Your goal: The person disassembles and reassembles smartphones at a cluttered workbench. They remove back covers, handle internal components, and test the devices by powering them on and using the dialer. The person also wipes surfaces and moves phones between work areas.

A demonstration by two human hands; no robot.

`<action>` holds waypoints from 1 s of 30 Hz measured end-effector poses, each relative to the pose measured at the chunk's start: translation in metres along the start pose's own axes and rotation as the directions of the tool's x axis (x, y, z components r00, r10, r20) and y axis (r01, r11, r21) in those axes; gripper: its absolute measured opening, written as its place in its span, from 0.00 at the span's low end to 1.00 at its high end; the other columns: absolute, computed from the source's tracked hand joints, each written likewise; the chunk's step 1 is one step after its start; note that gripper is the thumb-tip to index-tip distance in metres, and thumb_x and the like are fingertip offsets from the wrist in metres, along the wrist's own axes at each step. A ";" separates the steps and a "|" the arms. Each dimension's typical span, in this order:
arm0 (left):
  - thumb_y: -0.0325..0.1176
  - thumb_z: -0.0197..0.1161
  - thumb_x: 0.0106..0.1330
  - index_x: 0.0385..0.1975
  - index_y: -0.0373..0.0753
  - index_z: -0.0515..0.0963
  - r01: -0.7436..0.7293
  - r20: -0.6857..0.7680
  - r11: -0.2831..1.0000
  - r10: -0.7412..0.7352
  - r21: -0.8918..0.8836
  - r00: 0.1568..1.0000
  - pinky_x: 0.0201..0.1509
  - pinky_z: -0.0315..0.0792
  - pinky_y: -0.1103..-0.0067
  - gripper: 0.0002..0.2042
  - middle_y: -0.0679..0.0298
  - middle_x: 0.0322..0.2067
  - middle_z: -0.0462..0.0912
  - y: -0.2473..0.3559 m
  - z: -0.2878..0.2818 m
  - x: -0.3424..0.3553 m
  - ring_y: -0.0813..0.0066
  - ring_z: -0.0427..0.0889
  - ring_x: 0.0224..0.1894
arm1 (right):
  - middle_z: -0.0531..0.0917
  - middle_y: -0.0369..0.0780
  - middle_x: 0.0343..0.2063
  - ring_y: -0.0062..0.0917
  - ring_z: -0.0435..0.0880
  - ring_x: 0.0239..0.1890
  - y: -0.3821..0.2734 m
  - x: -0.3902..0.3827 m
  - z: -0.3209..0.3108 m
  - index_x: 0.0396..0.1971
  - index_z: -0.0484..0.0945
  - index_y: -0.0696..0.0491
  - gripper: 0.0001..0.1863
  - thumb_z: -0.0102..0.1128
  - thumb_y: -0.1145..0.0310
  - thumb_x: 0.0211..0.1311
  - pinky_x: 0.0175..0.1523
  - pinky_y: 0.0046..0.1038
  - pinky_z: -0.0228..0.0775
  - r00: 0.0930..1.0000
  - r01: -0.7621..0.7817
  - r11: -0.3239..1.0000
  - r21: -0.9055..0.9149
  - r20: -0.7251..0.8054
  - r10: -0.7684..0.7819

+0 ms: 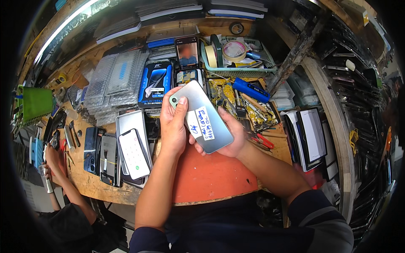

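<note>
A smartphone (pixel 195 95) with a pale silvery-green back is held above the bench, back side up and tilted. My left hand (pixel 174 126) grips its left edge, with the thumb lying on the back near the camera bump. My right hand (pixel 233 137) wraps round the lower right edge, its fingertips showing at the far side. A white sticker (pixel 203 130) with blue handwriting is stuck on the phone's back. The phone's screen is hidden from view. Below it lies a red work mat (pixel 211 179) on the wooden bench.
Left of my arms lie a lit phone (pixel 134 152) and several other phones. Bubble-wrapped packs (pixel 116 78), a blue screen box (pixel 155 84) and a tape-filled green basket (pixel 270 69) stand behind. A blue screwdriver (pixel 251 89) lies right. At far left another person's hand (pixel 51 157) works.
</note>
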State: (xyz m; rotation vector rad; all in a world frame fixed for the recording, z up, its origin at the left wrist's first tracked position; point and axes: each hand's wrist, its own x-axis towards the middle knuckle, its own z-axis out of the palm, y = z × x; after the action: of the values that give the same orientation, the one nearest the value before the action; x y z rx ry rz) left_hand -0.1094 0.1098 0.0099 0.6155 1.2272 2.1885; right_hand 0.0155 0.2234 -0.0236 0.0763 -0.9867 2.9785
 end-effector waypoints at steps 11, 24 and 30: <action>0.66 0.42 0.80 0.79 0.40 0.54 -0.030 0.121 0.980 0.054 -0.195 0.991 0.69 0.74 0.62 0.40 0.48 0.65 0.75 -0.004 0.005 -0.006 0.59 0.79 0.63 | 0.77 0.45 0.55 0.25 0.79 0.57 0.010 0.006 0.017 0.62 0.64 0.58 0.45 0.86 0.63 0.50 0.63 0.33 0.74 0.877 0.157 0.504 -0.849 -0.115 -0.467; 0.78 0.26 0.72 0.72 0.34 0.65 0.168 0.255 0.833 -0.033 -0.527 0.966 0.54 0.84 0.59 0.51 0.47 0.48 0.86 0.004 -0.020 0.005 0.52 0.88 0.48 | 0.84 0.44 0.47 0.30 0.85 0.46 0.000 0.002 0.028 0.57 0.70 0.62 0.27 0.70 0.63 0.65 0.56 0.30 0.77 0.908 0.220 0.722 -0.655 -0.133 -0.398; 0.77 0.30 0.73 0.74 0.33 0.63 0.253 0.303 0.853 -0.119 -0.456 0.946 0.50 0.86 0.58 0.51 0.46 0.47 0.87 0.011 -0.025 0.008 0.50 0.90 0.45 | 0.74 0.42 0.63 0.23 0.73 0.64 -0.008 -0.003 0.020 0.76 0.56 0.62 0.44 0.59 0.78 0.56 0.69 0.29 0.66 0.997 0.079 0.766 -0.638 0.057 -0.055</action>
State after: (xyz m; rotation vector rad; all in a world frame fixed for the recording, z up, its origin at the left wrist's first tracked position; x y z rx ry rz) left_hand -0.1336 0.0949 0.0081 0.5225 0.5298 2.0534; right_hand 0.0199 0.2176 -0.0028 0.1535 -1.8934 2.4064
